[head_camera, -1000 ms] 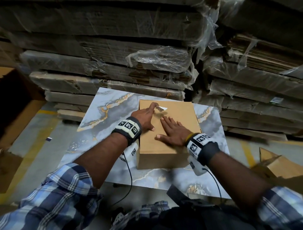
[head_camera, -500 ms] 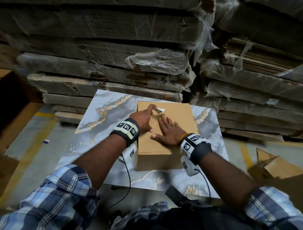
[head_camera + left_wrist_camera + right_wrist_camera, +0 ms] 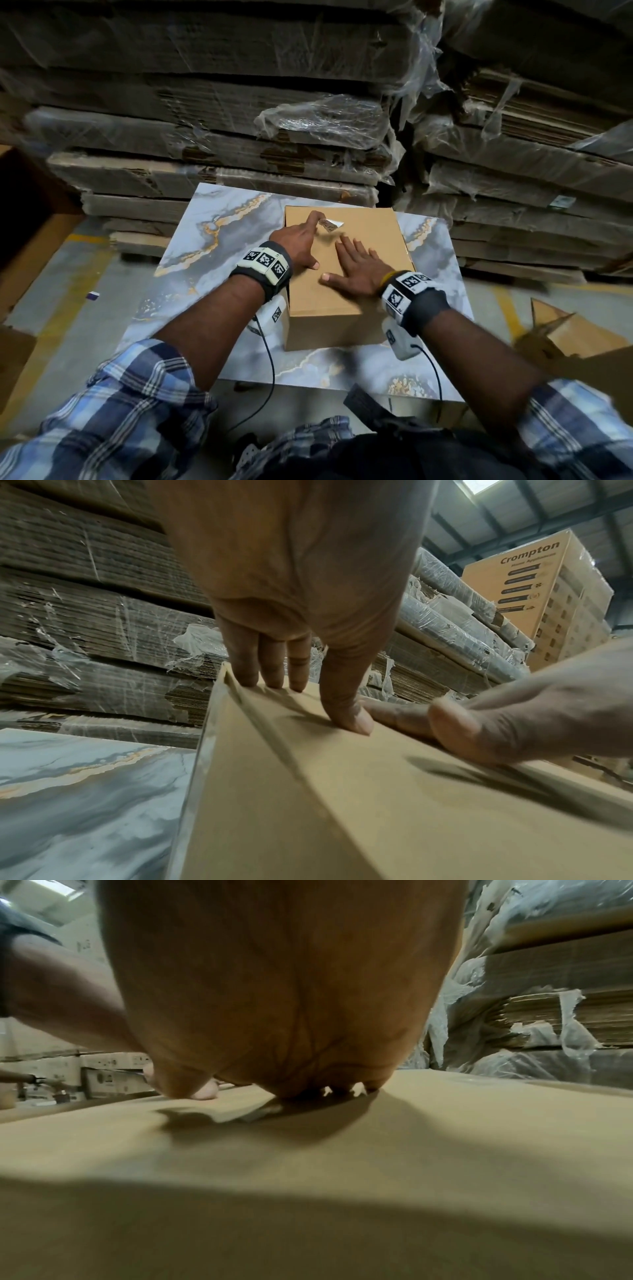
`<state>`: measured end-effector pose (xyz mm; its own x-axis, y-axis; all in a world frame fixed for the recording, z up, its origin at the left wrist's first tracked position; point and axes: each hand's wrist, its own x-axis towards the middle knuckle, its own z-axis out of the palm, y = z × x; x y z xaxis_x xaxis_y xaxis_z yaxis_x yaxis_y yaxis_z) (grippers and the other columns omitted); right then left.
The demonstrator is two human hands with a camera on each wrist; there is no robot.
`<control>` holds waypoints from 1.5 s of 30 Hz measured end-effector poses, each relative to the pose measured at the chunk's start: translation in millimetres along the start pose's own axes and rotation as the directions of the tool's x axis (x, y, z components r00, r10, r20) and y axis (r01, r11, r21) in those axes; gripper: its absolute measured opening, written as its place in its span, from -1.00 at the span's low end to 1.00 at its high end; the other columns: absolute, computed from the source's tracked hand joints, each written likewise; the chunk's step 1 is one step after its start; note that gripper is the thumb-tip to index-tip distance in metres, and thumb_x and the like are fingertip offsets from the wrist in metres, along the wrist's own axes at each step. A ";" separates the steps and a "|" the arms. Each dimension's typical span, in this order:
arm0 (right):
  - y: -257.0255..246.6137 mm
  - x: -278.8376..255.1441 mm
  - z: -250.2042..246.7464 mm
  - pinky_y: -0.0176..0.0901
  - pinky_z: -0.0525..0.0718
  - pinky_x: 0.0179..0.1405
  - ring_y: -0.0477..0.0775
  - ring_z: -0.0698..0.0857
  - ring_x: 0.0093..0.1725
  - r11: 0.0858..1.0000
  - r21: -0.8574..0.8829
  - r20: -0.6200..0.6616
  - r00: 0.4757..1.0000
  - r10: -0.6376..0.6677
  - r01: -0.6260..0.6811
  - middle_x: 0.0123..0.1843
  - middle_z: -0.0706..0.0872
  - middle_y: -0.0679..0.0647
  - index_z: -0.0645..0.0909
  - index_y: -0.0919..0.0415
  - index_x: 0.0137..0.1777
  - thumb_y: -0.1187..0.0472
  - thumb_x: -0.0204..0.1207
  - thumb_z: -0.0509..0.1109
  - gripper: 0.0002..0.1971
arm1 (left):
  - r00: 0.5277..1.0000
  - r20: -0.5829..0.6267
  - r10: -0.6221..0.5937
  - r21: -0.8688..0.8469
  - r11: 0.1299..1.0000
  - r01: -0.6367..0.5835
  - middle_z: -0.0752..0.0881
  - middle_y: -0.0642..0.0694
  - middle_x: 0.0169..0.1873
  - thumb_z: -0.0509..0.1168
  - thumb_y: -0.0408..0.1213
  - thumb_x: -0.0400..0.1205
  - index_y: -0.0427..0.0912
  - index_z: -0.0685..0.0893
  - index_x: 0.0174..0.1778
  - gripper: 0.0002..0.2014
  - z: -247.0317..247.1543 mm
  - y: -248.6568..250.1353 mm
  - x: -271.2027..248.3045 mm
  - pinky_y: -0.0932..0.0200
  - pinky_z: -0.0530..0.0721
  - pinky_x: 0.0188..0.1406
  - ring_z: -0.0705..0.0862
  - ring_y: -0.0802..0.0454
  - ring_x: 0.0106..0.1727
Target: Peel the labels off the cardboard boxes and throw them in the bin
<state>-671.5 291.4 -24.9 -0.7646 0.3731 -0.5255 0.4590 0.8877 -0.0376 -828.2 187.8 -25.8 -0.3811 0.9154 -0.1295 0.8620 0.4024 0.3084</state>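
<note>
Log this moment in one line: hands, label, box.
left hand: forefinger at label edge | right hand: flat on cardboard box, steadying | label: partly lifted, still attached | bin: not in view

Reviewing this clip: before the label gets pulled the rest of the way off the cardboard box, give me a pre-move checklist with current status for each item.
1. Label edge lifted from the cardboard box: ok, it curls up off the top near the far edge.
2. Left hand at the label: ok, index finger beside it; actual grip cannot tell.
3. Right hand steadying the box: ok, fingers straight, palm flat on the top.
4. Box seated on the marble-pattern table: ok, sits flat.
5. Label fully detached: not ok, one end seems still stuck.
6. Bin within reach: cannot tell, none clearly in view.
</note>
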 end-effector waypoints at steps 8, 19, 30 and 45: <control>14.5 -57.8 31.4 0.10 -0.20 0.73 0.05 -0.32 0.75 0.989 0.003 0.044 0.988 -0.149 0.149 0.70 -0.49 -0.04 -0.39 0.06 0.75 -0.57 0.35 -0.31 0.06 | 1.000 0.006 0.010 -0.020 1.000 -0.010 0.62 -0.07 0.44 0.59 -0.05 0.44 0.01 0.10 0.54 -0.08 0.0 -2.1 -0.6 -0.01 0.69 0.01 0.69 -0.20 0.26; -18.6 -42.6 28.5 0.11 -0.25 0.69 0.11 -0.36 0.72 0.996 0.027 -0.013 0.997 -0.082 0.082 0.73 -0.46 0.12 -0.38 0.16 0.75 -0.50 0.57 -0.08 0.01 | 1.000 -0.014 0.016 -0.032 0.999 -0.017 0.63 -0.07 0.42 0.60 -0.03 0.44 0.03 0.10 0.52 -0.09 -0.7 -2.4 -4.0 -0.03 0.70 0.05 0.70 -0.20 0.25; -21.9 -22.6 7.6 0.27 -0.19 0.71 0.17 -0.34 0.73 0.992 0.099 0.012 0.997 0.075 -0.076 0.73 -0.45 0.11 -0.37 0.12 0.75 -0.53 0.53 -0.18 0.00 | 0.999 -0.039 0.028 -0.082 0.996 -0.031 0.69 -0.14 0.29 0.57 -0.05 0.47 -0.02 0.15 0.54 -0.14 -0.9 -5.5 -6.3 0.04 0.59 -0.10 0.73 -0.23 0.11; -30.2 -52.1 6.2 0.23 -0.10 0.73 0.14 -0.24 0.76 0.995 0.090 0.073 0.996 -0.049 0.042 0.77 -0.37 0.01 -0.27 -0.02 0.78 -0.34 0.69 -0.05 -0.21 | 0.997 -0.049 0.057 -0.119 0.991 -0.063 0.71 -0.14 0.25 0.57 -0.01 0.46 -0.01 0.17 0.52 -0.15 0.3 -11.6 -7.8 0.05 0.61 -0.06 0.74 -0.21 0.09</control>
<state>-642.7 243.5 -1.6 -0.7510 0.3085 -0.5837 0.4652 0.8746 -0.1363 -835.2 176.0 -28.7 -0.3472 0.9355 -0.0653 0.8384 0.3409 0.4254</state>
